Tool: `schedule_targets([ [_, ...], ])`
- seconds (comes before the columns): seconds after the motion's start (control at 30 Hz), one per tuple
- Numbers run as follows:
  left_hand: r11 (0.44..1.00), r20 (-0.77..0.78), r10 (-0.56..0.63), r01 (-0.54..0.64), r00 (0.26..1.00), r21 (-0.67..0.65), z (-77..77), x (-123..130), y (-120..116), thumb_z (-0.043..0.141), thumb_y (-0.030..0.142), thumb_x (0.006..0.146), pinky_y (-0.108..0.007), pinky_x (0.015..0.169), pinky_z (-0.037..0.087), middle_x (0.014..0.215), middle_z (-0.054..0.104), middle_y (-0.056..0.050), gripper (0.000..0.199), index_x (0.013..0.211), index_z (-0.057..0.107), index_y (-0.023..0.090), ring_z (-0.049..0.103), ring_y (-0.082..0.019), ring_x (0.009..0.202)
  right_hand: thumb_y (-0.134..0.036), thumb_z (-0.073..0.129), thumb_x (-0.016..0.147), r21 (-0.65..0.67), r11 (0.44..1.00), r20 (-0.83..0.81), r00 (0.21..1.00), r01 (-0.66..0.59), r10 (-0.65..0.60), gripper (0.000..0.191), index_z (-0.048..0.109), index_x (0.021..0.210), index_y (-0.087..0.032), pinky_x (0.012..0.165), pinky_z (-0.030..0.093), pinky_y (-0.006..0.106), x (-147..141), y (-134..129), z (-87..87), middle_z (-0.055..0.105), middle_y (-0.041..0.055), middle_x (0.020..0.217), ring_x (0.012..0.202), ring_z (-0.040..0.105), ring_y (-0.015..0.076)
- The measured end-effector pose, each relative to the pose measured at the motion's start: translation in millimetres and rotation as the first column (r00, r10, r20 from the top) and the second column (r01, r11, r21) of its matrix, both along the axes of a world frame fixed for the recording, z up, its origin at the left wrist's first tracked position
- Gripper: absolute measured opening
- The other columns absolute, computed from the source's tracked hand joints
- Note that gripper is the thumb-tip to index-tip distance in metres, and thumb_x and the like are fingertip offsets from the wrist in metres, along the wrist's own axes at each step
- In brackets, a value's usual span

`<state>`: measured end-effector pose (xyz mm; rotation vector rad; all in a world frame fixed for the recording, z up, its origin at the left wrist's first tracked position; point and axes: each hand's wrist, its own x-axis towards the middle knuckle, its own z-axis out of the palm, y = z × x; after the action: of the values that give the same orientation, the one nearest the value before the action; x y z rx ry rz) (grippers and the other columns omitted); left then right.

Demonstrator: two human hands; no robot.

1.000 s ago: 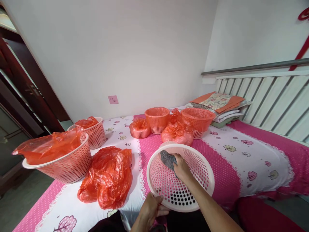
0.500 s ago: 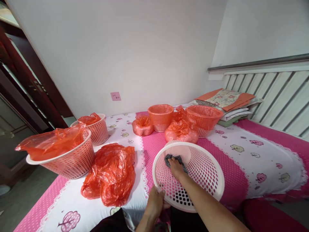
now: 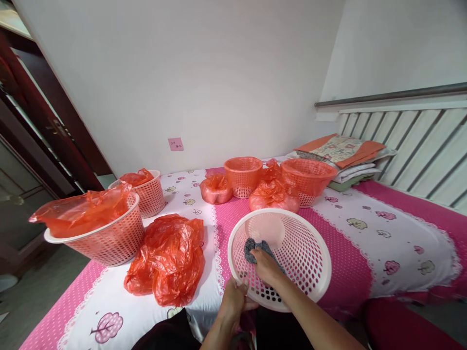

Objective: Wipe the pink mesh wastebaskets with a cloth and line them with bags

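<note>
A pale pink perforated plastic basket (image 3: 306,253) is tipped on its side with its mouth toward me, at the front edge of the bed. My left hand (image 3: 234,297) grips its rim at the lower left, fingers closed around it. Inside the basket my right hand (image 3: 265,265) holds a bunched grey cloth (image 3: 251,250) against the inner left wall. Just behind the basket sits a tied red plastic bag (image 3: 273,197). A crumpled red plastic bag (image 3: 170,262) lies on the bed to the left.
Two baskets lined with red bags, a large one (image 3: 109,243) and a smaller one (image 3: 155,197), stand at left. Two more, one middle (image 3: 243,182) and one right (image 3: 310,177), stand near the wall beside a tied bag (image 3: 216,189). Folded bedding (image 3: 343,155) lies by the white headboard (image 3: 412,146).
My right hand and the cloth have moved slightly left and down along the basket's inner wall. The basket has shifted a little left and up; my left hand keeps its grip.
</note>
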<state>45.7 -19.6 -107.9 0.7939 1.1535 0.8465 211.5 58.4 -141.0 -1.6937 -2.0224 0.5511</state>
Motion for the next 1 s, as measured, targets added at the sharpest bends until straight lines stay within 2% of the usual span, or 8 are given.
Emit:
schedule_targets([
  [0.1, 1.000, 0.002, -0.011, 0.011, 1.000, 0.023, 4.9, 0, -2, 0.074, 0.053, 0.079, -0.034, 0.065, 0.057, 0.084, 0.081, -0.009, 0.052, 0.115, 0.058, 0.018, 0.079, -0.028, 0.077, 0.003, 0.047, 0.071, -0.019, 0.997, -0.056, 0.996, -0.069, 0.068, 0.065, 0.067, 0.131, -0.016, 0.110, 0.044, 0.035, -1, -28, 18.9, 0.068, 0.0137, 0.136, 0.129, 0.062, 0.0259],
  [0.27, 0.998, -0.014, -0.024, 0.025, 1.000, 0.065, 17.9, -1, -6, 0.068, 0.060, 0.084, -0.033, 0.062, 0.056, 0.084, 0.080, -0.008, 0.049, 0.110, 0.059, 0.019, 0.076, -0.025, 0.070, 0.000, 0.048, 0.068, -0.050, 0.984, -0.250, 0.956, -0.171, 0.153, 0.056, 0.076, 0.111, -0.021, 0.100, 0.047, 0.033, 0, -69, 61.6, 0.075, 0.0080, 0.119, 0.114, 0.068, 0.0248],
  [0.33, 0.996, -0.027, -0.033, 0.035, 0.999, 0.077, 22.4, -2, -6, 0.066, 0.062, 0.085, -0.033, 0.062, 0.056, 0.085, 0.080, -0.009, 0.049, 0.106, 0.060, 0.018, 0.075, -0.024, 0.068, -0.001, 0.048, 0.066, -0.070, 0.981, -0.252, 0.954, -0.183, 0.160, 0.051, 0.077, 0.102, -0.022, 0.094, 0.046, 0.030, 3, -82, 74.4, 0.075, 0.0057, 0.112, 0.107, 0.068, 0.0234],
  [0.43, 0.995, -0.061, -0.031, 0.037, 0.998, 0.098, 27.3, -5, -5, 0.065, 0.064, 0.086, -0.034, 0.062, 0.057, 0.088, 0.079, -0.009, 0.054, 0.112, 0.060, 0.017, 0.075, -0.024, 0.070, -0.001, 0.050, 0.064, -0.093, 0.975, -0.195, 0.964, -0.203, 0.182, 0.048, 0.077, 0.097, -0.024, 0.090, 0.045, 0.029, 12, -97, 85.7, 0.074, 0.0034, 0.105, 0.101, 0.068, 0.0218],
  [0.53, 0.992, -0.120, -0.001, 0.016, 0.993, 0.124, 31.0, -9, -1, 0.066, 0.066, 0.086, -0.031, 0.062, 0.056, 0.087, 0.077, -0.007, 0.060, 0.120, 0.060, 0.018, 0.074, -0.022, 0.072, -0.001, 0.049, 0.059, -0.140, 0.952, -0.087, 0.961, -0.273, 0.263, 0.049, 0.078, 0.092, -0.025, 0.088, 0.044, 0.028, 22, -107, 90.2, 0.074, 0.0022, 0.102, 0.100, 0.068, 0.0212],
  [0.67, 0.990, -0.220, 0.024, 0.008, 0.975, 0.144, 38.2, -15, 5, 0.069, 0.066, 0.084, -0.031, 0.058, 0.056, 0.076, 0.070, -0.002, 0.066, 0.126, 0.060, 0.015, 0.069, -0.019, 0.060, 0.002, 0.046, 0.060, -0.177, 0.931, 0.041, 0.943, -0.319, 0.331, 0.050, 0.078, 0.087, -0.025, 0.088, 0.043, 0.027, 31, -113, 86.5, 0.077, 0.0031, 0.097, 0.102, 0.069, 0.0216],
  [0.87, 0.976, -0.352, 0.071, 0.008, 0.933, 0.219, 49.7, -24, 10, 0.058, 0.053, 0.094, -0.036, 0.057, 0.060, 0.076, 0.059, 0.001, 0.056, 0.130, 0.058, 0.009, 0.064, -0.018, 0.056, 0.004, 0.048, 0.069, -0.195, 0.967, 0.225, 0.953, -0.162, 0.205, 0.048, 0.076, 0.096, -0.024, 0.099, 0.039, 0.037, 41, -125, 70.3, 0.078, 0.0073, 0.104, 0.105, 0.069, 0.0276],
  [1.0, 0.964, -0.416, 0.082, 0.034, 0.906, 0.264, 51.8, -26, 10, 0.052, 0.047, 0.098, -0.035, 0.055, 0.058, 0.073, 0.059, 0.000, 0.048, 0.126, 0.060, 0.009, 0.062, -0.019, 0.055, 0.004, 0.046, 0.074, -0.158, 0.984, 0.284, 0.951, -0.079, 0.122, 0.038, 0.073, 0.089, -0.019, 0.086, 0.041, 0.036, 45, -126, 83.0, 0.076, 0.0111, 0.095, 0.093, 0.070, 0.0281],
])
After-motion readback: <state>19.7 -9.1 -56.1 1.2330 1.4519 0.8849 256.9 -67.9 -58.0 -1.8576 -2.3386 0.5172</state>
